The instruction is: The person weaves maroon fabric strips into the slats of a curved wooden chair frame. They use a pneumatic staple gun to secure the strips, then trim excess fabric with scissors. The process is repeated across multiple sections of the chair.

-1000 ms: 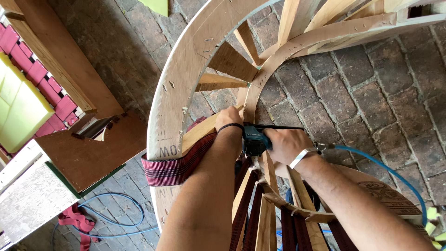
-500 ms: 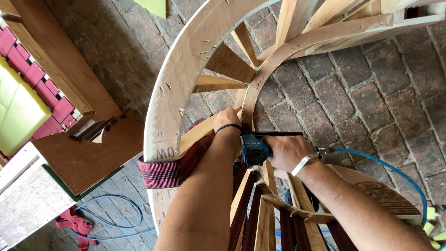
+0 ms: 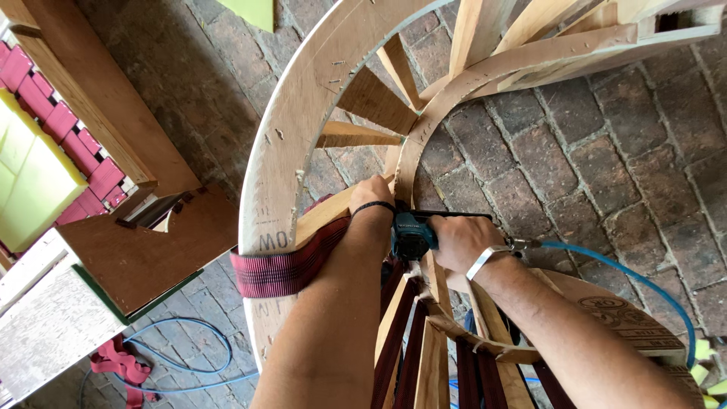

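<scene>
My right hand [image 3: 460, 241] grips a teal and black pneumatic staple gun [image 3: 413, 233], its nose against the inner curved rail of a round wooden furniture frame [image 3: 291, 144]. A blue air hose [image 3: 644, 284] runs from the gun to the right. My left hand [image 3: 371, 195], with a black band on the wrist, presses on a wooden slat and the end of a dark red webbing strap [image 3: 284, 269] that wraps over the frame's outer rim. More dark red webbing strips [image 3: 409, 356] run down under my arms.
The floor is brick paving [image 3: 591, 151]. Brown wooden boards [image 3: 144, 254] and a pale panel [image 3: 45, 333] lie at the left, beside a yellow-green foam block [image 3: 30, 182] on red webbing. A blue hose loop [image 3: 189, 356] and a red strap scrap [image 3: 121, 367] lie at the lower left.
Both hands and the staple gun have stayed at the same joint; the view has shifted only slightly.
</scene>
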